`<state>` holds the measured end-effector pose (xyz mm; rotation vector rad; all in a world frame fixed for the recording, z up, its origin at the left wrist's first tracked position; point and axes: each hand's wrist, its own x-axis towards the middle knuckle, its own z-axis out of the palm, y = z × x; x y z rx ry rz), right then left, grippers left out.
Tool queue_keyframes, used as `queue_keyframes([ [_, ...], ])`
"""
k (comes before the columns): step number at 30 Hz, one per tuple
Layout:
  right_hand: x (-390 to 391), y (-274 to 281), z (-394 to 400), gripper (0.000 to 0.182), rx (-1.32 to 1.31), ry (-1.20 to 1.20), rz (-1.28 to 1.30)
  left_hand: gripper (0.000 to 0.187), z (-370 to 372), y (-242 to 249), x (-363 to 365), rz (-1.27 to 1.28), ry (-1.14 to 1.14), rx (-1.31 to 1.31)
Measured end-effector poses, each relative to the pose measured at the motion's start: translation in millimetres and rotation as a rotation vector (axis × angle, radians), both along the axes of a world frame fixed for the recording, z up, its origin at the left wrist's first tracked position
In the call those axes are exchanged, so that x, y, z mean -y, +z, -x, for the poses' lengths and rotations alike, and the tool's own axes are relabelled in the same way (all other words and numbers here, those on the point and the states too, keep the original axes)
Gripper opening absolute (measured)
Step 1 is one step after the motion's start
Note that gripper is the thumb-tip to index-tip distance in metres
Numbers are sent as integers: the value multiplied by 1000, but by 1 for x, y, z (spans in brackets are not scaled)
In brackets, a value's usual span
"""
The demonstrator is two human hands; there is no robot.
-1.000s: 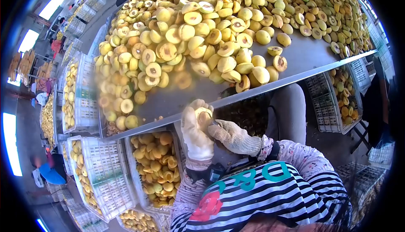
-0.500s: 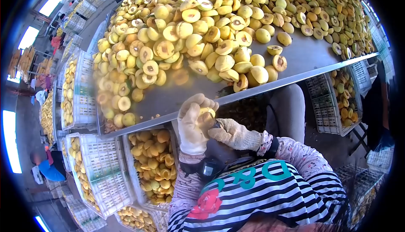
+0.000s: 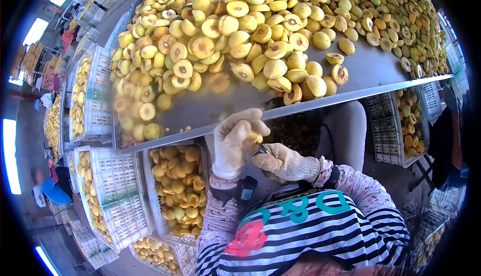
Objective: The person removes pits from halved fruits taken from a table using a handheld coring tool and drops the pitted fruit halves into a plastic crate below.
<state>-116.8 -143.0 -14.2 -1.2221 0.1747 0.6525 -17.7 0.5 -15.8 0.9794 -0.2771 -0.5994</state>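
Observation:
My left hand (image 3: 233, 143), in a pale glove, is held upright at the metal table's front edge with its fingers curled round a yellow halved fruit (image 3: 256, 137). Only a small part of that fruit shows between the fingers. Against it from the right comes my right hand (image 3: 288, 162), also gloved, closed on a small dark tool (image 3: 261, 149) whose tip points at the fruit. Beyond both hands, a large heap of halved yellow fruit (image 3: 275, 50) covers much of the metal table (image 3: 193, 118); many halves show brown pits or hollows.
White crates of fruit stand below the table, one (image 3: 117, 196) at the left and another (image 3: 388, 135) at the right. Between them is a crate of orange-yellow halves (image 3: 178, 191). A person in blue (image 3: 56, 191) is at the far left.
The fingers of my left hand have curled further over the fruit, hiding more of it. My right hand has shifted slightly right. The view has tilted a little.

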Motion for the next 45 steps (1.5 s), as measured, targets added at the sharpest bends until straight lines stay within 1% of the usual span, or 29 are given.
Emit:
queue_keyframes([
  [1, -2, -1, 0, 32, -6, 10, -9, 31, 1, -2, 0, 36, 10, 41],
  [2, -9, 1, -1, 33, 215, -91, 39, 31, 3, -4, -1, 20, 46, 90],
  [4, -14, -10, -2, 32, 223, -93, 107, 33, 9, -6, -4, -8, 121, 193],
  [5, -16, -14, -3, 32, 228, -89, 142, 33, 9, -6, -4, 42, 126, 138],
  [6, -16, -3, -4, 32, 209, -83, -37, 33, 11, -6, -6, 87, 130, 79],
  [9, -8, -8, -9, 37, -158, 124, -318, 32, 4, -4, -15, 89, 56, 8],
  [13, -15, 4, -5, 48, -305, 166, -525, 35, -15, -1, -30, 108, -197, -26],
  [16, -25, -14, -1, 53, -366, 197, -861, 36, -20, -1, -31, 89, -295, -62],
  [17, -26, -22, 1, 53, -385, 215, -976, 37, -19, -1, -27, 169, -290, -120],
  [18, -30, -36, 0, 55, -456, 269, -1243, 38, -15, 0, -22, 249, -284, -180],
  [20, -29, -41, 3, 55, -229, 134, -836, 41, -12, 0, -11, 347, -275, -252],
  [22, -17, -19, 4, 54, -429, 446, -1213, 40, -3, -8, 9, 395, -230, -596],
  [23, -26, -22, 8, 54, -269, 449, -1376, 39, 0, -15, 15, 414, -200, -771],
  [25, -16, -20, 9, 53, -294, 256, -1532, 36, 1, -21, 10, 385, -28, -717],
  [26, -6, -28, 14, 53, -313, 94, -1357, 36, -1, -14, -3, 180, 139, -477],
  [27, 0, -36, 14, 54, -220, 66, -1020, 36, -1, -10, -21, -28, 306, -238],
  [29, -12, -13, 12, 56, -386, -245, -405, 39, -4, -35, -68, -355, 611, 447],
  [31, -7, -16, 9, 55, -310, -191, -458, 37, -7, -64, -128, -737, 892, 861],
  [33, -8, -17, 10, 55, -305, -183, -447, 29, -7, -124, -211, -1478, 854, 896],
  [34, -8, -18, 9, 55, -302, -175, -439, 27, 9, -145, -242, -1730, 714, 866],
  [35, -3, -20, 8, 55, -271, -125, -444, 24, 9, -119, -232, -1972, 563, 825],
  [36, 1, -20, 3, 54, -245, -131, -409, 19, -2, -96, -217, -1809, 656, 879],
  [37, -1, -20, 4, 53, -240, -134, -378, 14, -16, -79, -195, -1501, 787, 1006],
  [38, 0, -13, 2, 51, -273, -143, -380, 9, -23, -32, -140, -1277, 829, 964],
  [39, 1, -8, 1, 49, -303, -151, -382, 12, -41, -10, -107, -1106, 758, 1071],
  [41, 8, -8, 1, 46, -277, -165, -343, 19, -80, 7, -53, -1157, 508, 1110],
  [43, 19, -9, 7, 45, -224, -207, -311, 47, -120, -4, -12, -1454, 310, 1054],
  [44, 24, -7, 12, 42, -181, -258, -316, 61, -138, -13, -1, -1647, 123, 999],
  [45, 28, -7, 14, 39, -169, -266, -318, 58, -139, -14, 10, -1664, 37, 1053],
])
